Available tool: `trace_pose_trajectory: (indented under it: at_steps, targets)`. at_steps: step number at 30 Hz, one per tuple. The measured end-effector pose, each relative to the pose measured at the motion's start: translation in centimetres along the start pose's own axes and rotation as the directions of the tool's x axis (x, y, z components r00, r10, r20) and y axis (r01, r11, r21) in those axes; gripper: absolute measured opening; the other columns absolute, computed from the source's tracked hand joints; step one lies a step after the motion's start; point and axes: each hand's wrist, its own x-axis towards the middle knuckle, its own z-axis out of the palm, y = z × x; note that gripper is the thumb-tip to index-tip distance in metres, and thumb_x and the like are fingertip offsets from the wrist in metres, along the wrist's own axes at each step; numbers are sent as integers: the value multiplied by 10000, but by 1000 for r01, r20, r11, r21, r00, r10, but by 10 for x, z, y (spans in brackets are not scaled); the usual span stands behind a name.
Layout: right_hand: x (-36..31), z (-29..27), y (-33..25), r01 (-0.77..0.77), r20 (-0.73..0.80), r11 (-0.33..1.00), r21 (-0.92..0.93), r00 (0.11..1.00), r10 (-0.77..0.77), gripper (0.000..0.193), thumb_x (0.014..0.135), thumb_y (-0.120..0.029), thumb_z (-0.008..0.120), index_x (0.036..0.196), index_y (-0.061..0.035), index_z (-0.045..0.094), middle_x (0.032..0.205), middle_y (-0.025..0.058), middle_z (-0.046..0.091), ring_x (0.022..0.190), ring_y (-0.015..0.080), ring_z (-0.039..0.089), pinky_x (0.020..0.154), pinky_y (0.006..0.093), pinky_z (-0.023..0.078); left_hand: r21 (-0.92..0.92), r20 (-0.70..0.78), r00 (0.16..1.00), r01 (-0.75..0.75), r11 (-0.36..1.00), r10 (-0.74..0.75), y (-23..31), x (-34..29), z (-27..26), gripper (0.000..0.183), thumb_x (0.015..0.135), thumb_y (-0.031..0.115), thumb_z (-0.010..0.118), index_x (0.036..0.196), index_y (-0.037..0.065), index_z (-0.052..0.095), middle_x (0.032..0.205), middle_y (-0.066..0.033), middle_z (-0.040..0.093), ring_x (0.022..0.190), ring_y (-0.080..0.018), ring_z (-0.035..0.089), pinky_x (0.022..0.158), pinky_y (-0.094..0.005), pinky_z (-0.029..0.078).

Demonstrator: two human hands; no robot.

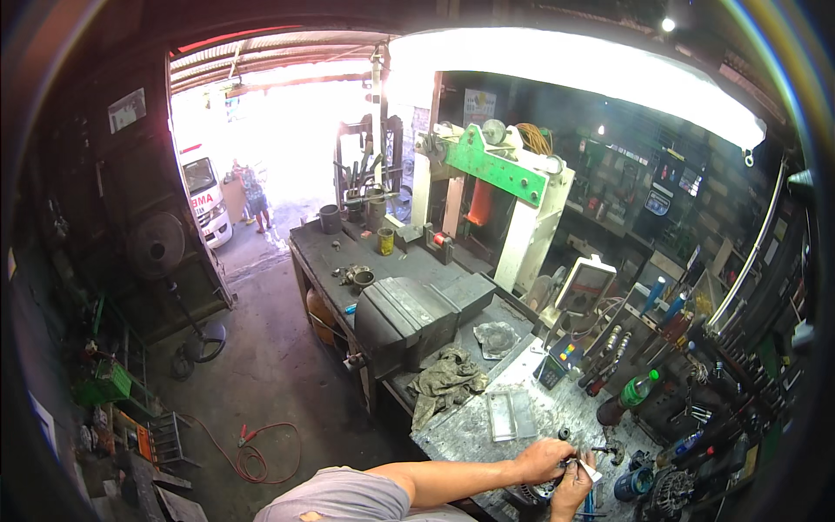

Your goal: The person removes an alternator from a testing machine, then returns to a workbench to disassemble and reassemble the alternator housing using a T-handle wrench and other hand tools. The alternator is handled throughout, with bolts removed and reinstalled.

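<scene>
White piece [591,471] could drop to near bench [465,444] if left hand [543,459] or right hand [569,495] loosens (fingers bent; pinching what, I cannot tell).

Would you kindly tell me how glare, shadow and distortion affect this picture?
In the head view, the doorway is largely blown out to white; in the head view, the standing fan sits in shadow; in the head view, straight edges bow near the rim, and what the left hand and right hand work on is too small to tell.
</scene>
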Motion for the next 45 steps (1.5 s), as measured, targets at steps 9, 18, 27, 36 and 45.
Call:
trace_pose_trajectory:
  at_steps: [9,18,27,36,45]
  targets:
    - [2,3,9,-20,12,994,106,1000,19,354,1062,-74,687,1331,156,698,1494,275,659,1387,393,641,1183,448,491,45,27,999,26,999,-27,3,3,-9,165,916,148,729,1046,57,775,950,-145,739,993,-412,735,900,-520,579]
    - [5,-14,-33,-174,49,920,352,985,167,171,1081,-114,685,1068,39,762,952,83,767,933,153,687,851,325,545,120,71,984,156,980,-165,25,-6,-13,168,924,181,749,1013,49,804,1135,-148,723,1067,-398,730,921,-514,596]
    - [5,-51,-19,-81,-142,851,519,974,179,380,1077,-120,646,1411,54,686,1187,148,698,1115,269,630,1028,406,494,75,152,945,283,956,-291,35,17,-18,208,938,186,762,969,-19,781,1158,-191,738,1098,-423,725,967,-513,587]
    - [-64,-105,-51,-152,16,950,273,988,154,219,985,-7,718,1189,17,793,1090,145,788,927,219,738,842,332,577,-323,391,900,331,887,-193,89,-6,-18,224,978,131,824,1169,14,819,1301,-129,778,1243,-288,741,1107,-397,561]
    - [-80,-117,-63,82,-130,953,292,990,-45,266,916,103,780,1169,24,769,1057,181,787,908,306,795,780,373,627,-496,599,687,722,483,-412,118,-20,-22,202,978,62,856,1152,-39,832,1198,-113,785,1135,-181,719,986,-338,585]
